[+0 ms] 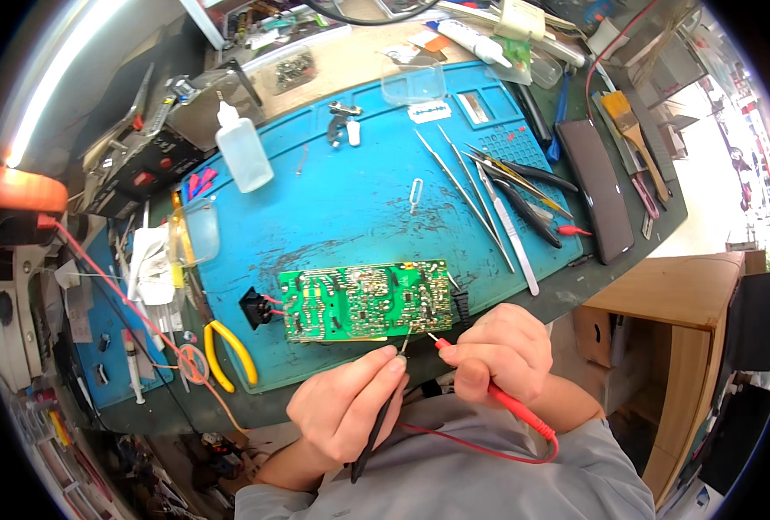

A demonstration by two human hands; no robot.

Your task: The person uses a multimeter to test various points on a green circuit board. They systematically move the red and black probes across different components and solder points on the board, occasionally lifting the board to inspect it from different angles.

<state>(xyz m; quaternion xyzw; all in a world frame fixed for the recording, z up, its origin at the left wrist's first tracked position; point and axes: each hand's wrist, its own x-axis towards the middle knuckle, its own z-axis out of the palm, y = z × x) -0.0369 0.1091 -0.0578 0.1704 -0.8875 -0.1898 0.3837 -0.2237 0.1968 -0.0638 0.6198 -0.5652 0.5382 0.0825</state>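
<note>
Board: a green circuit board [367,299] lies solder side up on the blue mat [333,217], just inside the near edge of the table [574,286], about midway along it; its long side runs roughly with that edge.
Board ends: toward the table's left side, a black socket [255,308] joined by red wires [272,303]; toward the right, a black cable end [462,308].
Black probe: the left hand [346,403] pinches the black probe [373,438] between thumb and fingers, its tip at the board's near edge.
Red probe: the right hand [502,351] closes its fingers on the red probe [521,409], its tip just beside the same edge, right of the black one; a red lead [489,454] loops toward the person.
Tip contact: from where I stand, I cannot tell whether either tip touches metal.
Step in hand: to my judgement, placing both probes for an electrical check.
Next move: calls, I judge, for steady wrists, each tip on its own joint, without bridging neighbours.
Nearby tools: yellow-handled pliers [219,357] near the table's near left corner; silver tweezers [508,234] farther right, well clear of both grips.
</note>
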